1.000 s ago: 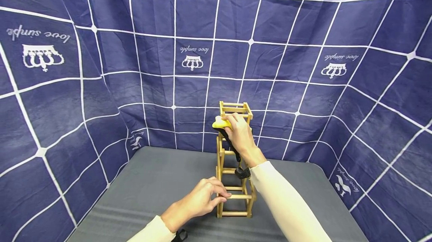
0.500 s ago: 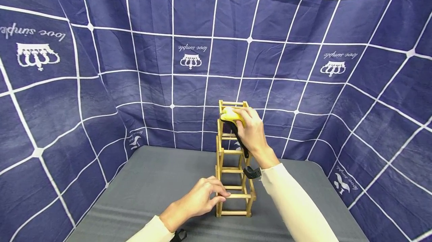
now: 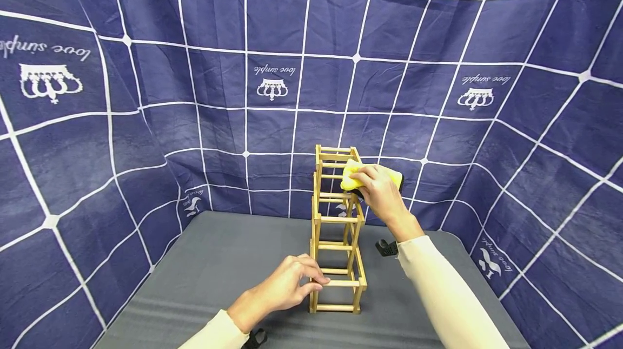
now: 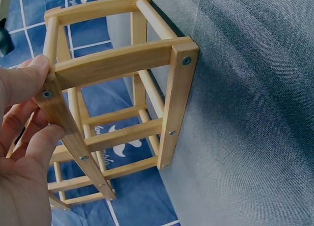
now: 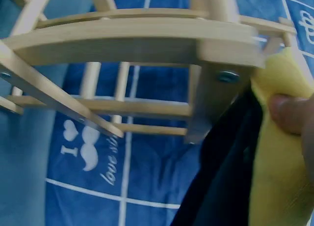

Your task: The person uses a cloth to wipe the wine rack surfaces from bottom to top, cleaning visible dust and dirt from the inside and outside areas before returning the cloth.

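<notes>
A tall, stepped rack of light wood point(image 3: 340, 219) with rungs and screwed joints stands in the middle of the head view. My left hand point(image 3: 292, 284) grips its near left corner. The left wrist view shows the thumb over the top end of the post point(image 4: 66, 110) and fingers curled against it. Higher up, my right hand point(image 3: 384, 200) pinches a folded yellow cloth point(image 3: 351, 177) with a black side, at the right edge of the upper tier. In the right wrist view the cloth point(image 5: 279, 186) lies against a rack corner, one fingertip pressing into its yellow face.
The rack stands on a grey padded surface point(image 3: 233, 251). Blue cloth with white grid lines point(image 3: 272, 132) hangs behind and on both sides. Black wrist devices point(image 3: 386, 247) sit at the cuffs of pale sleeves.
My right hand has moved rightward with the yellow cloth, from across the front of the upper tier to its right side. My left hand keeps its grip on the near corner.
</notes>
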